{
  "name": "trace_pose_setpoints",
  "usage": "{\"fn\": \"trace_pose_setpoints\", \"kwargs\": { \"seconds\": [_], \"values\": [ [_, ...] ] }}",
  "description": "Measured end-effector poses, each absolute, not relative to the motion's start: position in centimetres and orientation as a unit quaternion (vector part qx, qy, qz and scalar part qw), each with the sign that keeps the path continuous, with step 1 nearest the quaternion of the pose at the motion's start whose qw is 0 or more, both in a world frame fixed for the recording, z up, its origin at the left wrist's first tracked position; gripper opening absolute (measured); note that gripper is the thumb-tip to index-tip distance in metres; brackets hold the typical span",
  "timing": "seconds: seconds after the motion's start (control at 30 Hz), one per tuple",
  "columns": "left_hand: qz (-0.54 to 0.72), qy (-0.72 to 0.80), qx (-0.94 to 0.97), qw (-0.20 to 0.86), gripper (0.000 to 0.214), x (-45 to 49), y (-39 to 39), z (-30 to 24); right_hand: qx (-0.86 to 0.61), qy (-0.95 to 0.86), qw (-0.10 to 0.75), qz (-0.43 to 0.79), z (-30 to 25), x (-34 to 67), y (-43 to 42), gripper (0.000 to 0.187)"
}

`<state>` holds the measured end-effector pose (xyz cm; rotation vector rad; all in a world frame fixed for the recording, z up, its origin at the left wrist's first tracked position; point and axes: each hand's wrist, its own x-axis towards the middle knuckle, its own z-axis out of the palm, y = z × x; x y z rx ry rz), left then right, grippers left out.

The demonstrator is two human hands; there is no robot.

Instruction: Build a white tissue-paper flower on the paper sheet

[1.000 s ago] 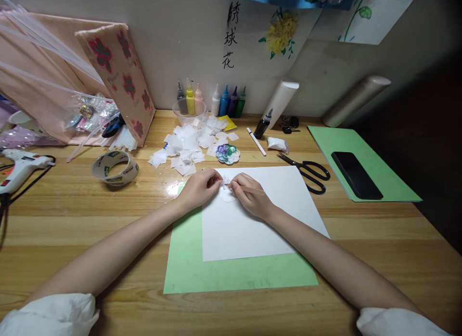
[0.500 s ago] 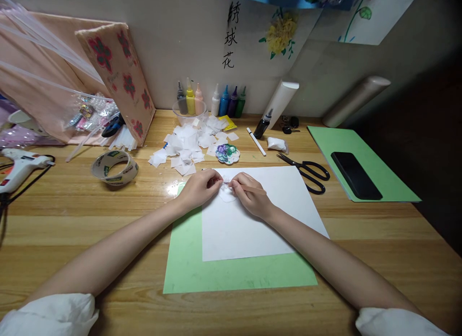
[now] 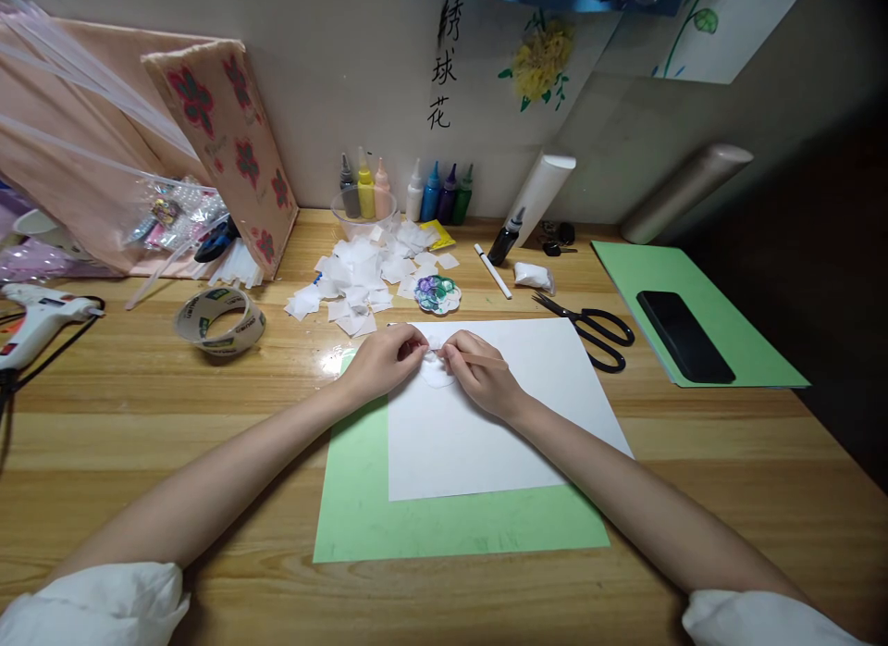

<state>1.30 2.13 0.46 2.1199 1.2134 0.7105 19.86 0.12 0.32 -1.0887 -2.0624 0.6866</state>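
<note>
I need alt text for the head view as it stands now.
The left hand and right hand nearly meet over white paper on a green sheet, the right holding a thin stick. White scraps lie beyond, scissors to the right, tape to the left.

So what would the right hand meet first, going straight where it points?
Probably the left hand, just ahead, though the small white piece between them may come first; depth is unclear.
</note>
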Motion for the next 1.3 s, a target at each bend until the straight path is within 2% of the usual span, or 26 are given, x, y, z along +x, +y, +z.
{"fn": "trace_pose_setpoints", "kwargs": {
  "seconds": [0.3, 0.87, 1.3],
  "values": [
    [0.261, 0.458, 0.799, 0.288, 0.016, 1.27, 2.08, 0.48, -0.451, -0.757, 0.351, 0.318, 0.12, 19.93, 0.15, 0.021],
    [0.262, 0.456, 0.801, 0.285, 0.015, 1.29, 2.09, 0.59, -0.443, -0.762, 0.349, 0.317, 0.28, 19.90, 0.21, 0.021],
    [0.260, 0.456, 0.802, 0.286, 0.017, 1.20, 2.08, 0.43, -0.424, -0.765, 0.380, 0.302, 0.09, 20.09, -0.08, 0.024]
  ]
}}
